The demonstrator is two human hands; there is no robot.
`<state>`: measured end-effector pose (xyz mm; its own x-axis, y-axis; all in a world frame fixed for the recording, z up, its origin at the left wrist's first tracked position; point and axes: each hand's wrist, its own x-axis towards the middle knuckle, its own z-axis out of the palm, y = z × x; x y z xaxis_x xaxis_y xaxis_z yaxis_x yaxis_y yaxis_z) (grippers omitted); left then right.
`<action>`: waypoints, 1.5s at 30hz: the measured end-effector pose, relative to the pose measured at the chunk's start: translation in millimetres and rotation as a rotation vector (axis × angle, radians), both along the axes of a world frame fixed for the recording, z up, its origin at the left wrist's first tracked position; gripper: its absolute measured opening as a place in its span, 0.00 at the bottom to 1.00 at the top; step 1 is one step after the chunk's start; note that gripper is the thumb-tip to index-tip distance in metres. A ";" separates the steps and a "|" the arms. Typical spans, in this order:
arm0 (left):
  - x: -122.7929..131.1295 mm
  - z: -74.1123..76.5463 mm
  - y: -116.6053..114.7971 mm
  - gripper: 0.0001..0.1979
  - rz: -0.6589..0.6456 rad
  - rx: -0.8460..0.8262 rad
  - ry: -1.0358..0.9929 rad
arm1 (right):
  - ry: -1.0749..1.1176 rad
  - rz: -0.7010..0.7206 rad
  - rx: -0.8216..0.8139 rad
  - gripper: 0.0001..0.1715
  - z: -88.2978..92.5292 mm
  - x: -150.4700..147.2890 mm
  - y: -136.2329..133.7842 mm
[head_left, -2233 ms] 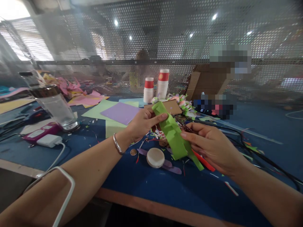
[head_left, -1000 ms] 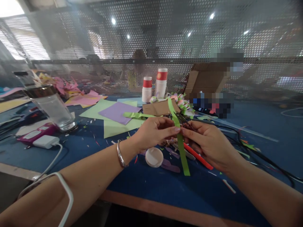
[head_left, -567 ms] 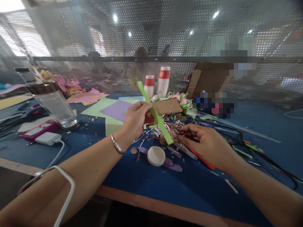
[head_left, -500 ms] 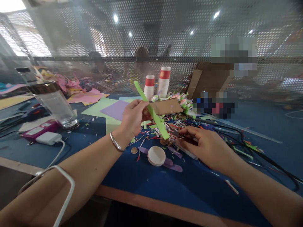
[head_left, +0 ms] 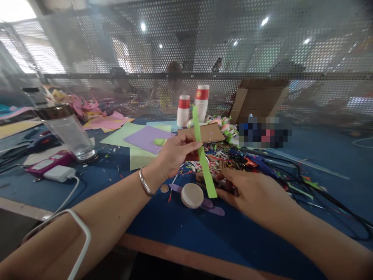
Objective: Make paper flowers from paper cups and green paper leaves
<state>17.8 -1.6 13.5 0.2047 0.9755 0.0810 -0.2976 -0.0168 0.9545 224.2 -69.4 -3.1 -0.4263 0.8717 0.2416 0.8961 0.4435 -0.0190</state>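
Note:
My left hand [head_left: 175, 155] pinches a long green paper strip [head_left: 202, 155] between thumb and fingers, holding it nearly upright above the blue table [head_left: 204, 229]. A silver bracelet [head_left: 143, 182] circles that wrist. My right hand [head_left: 253, 194] lies low on the table just right of the strip's lower end, fingers curled over small dark things among the paper scraps; what they hold is hidden. A round white lid [head_left: 191, 195] rests on purple paper pieces [head_left: 211, 206] just below the strip.
A glass jar [head_left: 68, 132] stands at the left, with a white charger and cable [head_left: 60, 174] near it. Coloured paper sheets [head_left: 136, 140], paper cups [head_left: 192, 107], a cardboard piece [head_left: 204, 133], paper flowers [head_left: 227, 126] and black cables [head_left: 320, 186] lie behind. A perforated screen [head_left: 204, 58] closes the back.
The wide green paper became a narrow strip in my left hand, which then swung it from slanted to nearly upright. My right hand let go and dropped to the table, nearer the lid.

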 end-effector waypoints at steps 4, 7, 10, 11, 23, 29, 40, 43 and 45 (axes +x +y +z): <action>1.1 -1.8 -1.0 0.05 -0.026 -0.016 0.020 | 0.081 0.090 0.284 0.16 0.2 1.6 -2.6; 4.6 -4.6 -4.1 0.05 -0.079 -0.017 0.048 | 0.197 0.188 0.362 0.17 3.4 -0.9 -5.8; 9.5 -7.5 -8.9 0.07 -0.125 -0.024 0.082 | 0.302 0.306 0.333 0.12 7.1 -4.8 -8.0; 11.0 -8.3 -10.4 0.08 -0.139 -0.028 0.087 | 0.340 0.340 0.321 0.11 8.2 -5.8 -8.2; 14.5 -8.9 -19.7 0.05 -0.402 -0.074 0.181 | 0.889 0.100 -0.007 0.13 13.4 -2.7 5.8; 14.5 -7.9 -22.2 0.06 -0.443 -0.049 0.178 | 1.097 0.020 -0.194 0.19 14.1 -3.8 6.1; 15.5 -2.4 -27.9 0.06 -0.421 -0.022 0.227 | 1.303 -0.042 -0.431 0.21 15.4 -4.6 8.7; 15.1 -2.8 -27.6 0.05 -0.443 -0.040 0.232 | 1.325 -0.034 -0.430 0.22 15.0 -3.6 10.2; 14.9 -3.7 -26.5 0.03 -0.457 -0.068 0.224 | 1.344 -0.034 -0.399 0.23 15.6 -3.1 10.4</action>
<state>32.7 -28.1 9.8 0.6164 0.7839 -0.0745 -0.0477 0.1315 0.9902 221.1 -59.1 12.4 -0.0476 0.9826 0.1797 0.1026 0.1838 -0.9776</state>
